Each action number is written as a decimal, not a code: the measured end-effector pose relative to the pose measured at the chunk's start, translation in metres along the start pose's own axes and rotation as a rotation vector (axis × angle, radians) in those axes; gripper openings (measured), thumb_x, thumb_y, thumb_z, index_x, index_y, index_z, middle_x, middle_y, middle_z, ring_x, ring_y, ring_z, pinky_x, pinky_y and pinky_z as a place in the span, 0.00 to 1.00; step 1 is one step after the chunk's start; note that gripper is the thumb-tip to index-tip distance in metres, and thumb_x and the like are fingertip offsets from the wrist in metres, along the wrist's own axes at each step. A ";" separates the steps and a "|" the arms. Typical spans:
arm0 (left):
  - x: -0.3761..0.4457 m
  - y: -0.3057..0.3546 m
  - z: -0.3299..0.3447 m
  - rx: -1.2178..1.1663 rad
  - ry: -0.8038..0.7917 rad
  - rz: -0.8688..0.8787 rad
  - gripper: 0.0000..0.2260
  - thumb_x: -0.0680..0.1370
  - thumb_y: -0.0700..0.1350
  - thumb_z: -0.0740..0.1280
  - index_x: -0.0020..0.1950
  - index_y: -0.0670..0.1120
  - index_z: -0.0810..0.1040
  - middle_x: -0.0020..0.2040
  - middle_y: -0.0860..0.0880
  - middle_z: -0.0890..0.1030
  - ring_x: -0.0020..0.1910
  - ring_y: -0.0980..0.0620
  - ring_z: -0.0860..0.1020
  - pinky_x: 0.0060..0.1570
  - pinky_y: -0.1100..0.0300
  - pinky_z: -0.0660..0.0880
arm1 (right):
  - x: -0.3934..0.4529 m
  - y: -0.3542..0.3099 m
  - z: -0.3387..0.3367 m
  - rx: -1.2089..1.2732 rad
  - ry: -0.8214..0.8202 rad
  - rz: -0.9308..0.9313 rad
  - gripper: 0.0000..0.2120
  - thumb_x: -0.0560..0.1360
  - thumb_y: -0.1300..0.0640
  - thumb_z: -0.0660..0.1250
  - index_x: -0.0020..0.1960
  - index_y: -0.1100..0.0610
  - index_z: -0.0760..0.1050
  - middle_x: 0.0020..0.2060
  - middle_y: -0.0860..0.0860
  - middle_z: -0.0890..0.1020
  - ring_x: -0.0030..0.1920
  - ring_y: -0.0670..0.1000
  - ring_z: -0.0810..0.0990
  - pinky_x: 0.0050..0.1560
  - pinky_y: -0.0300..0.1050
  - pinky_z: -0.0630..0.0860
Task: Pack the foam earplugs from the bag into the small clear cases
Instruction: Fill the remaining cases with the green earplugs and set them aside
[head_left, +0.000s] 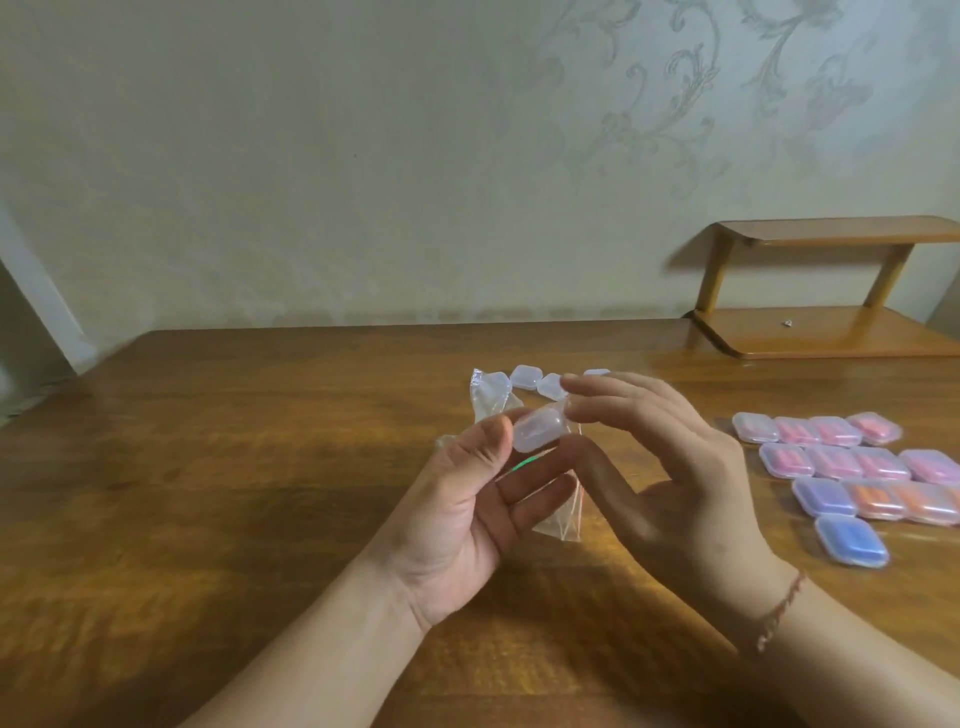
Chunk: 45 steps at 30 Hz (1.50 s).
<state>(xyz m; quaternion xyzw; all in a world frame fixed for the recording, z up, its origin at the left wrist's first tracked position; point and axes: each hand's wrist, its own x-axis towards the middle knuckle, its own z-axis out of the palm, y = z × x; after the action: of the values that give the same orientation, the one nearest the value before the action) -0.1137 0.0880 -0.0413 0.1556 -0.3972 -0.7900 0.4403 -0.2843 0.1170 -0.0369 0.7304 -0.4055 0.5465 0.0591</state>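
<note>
My left hand (467, 499) is palm up above the table and pinches a small clear case (537, 428) between thumb and fingers. My right hand (670, 467) hovers just right of the case with its fingers spread and loosely bent, fingertips near the case's top edge; whether they touch it I cannot tell. A clear plastic bag (558, 519) lies flat under and behind both hands; no earplugs show in it. Several empty clear cases (524, 376) sit just beyond the hands.
Several closed cases filled with pink, orange and blue earplugs (852, 467) lie in rows at the right on the wooden table (234, 467). A small wooden shelf (831, 332) stands at the back right against the wall.
</note>
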 end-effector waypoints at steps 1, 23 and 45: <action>0.000 0.000 0.000 0.023 0.015 0.010 0.24 0.68 0.52 0.77 0.60 0.42 0.83 0.59 0.39 0.82 0.55 0.45 0.83 0.53 0.53 0.81 | 0.000 0.000 0.000 -0.012 -0.005 0.003 0.10 0.74 0.55 0.69 0.53 0.58 0.80 0.52 0.46 0.82 0.55 0.42 0.79 0.53 0.40 0.77; 0.000 -0.006 -0.002 -0.036 0.074 0.035 0.19 0.61 0.46 0.80 0.49 0.43 0.82 0.48 0.40 0.85 0.44 0.47 0.85 0.40 0.58 0.82 | 0.001 -0.012 0.006 -0.399 0.029 -0.194 0.06 0.75 0.55 0.69 0.41 0.56 0.81 0.42 0.47 0.85 0.38 0.48 0.84 0.28 0.46 0.77; 0.004 0.046 -0.025 0.071 0.369 -0.053 0.24 0.73 0.43 0.69 0.67 0.38 0.73 0.51 0.39 0.81 0.48 0.46 0.82 0.40 0.57 0.82 | 0.004 0.019 -0.001 -0.364 -0.524 0.409 0.03 0.73 0.49 0.70 0.46 0.42 0.82 0.31 0.41 0.79 0.34 0.42 0.76 0.38 0.45 0.78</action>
<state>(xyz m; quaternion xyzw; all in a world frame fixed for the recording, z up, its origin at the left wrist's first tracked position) -0.0751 0.0592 -0.0218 0.3240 -0.3331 -0.7448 0.4788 -0.2975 0.1029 -0.0395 0.7269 -0.6348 0.2606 -0.0283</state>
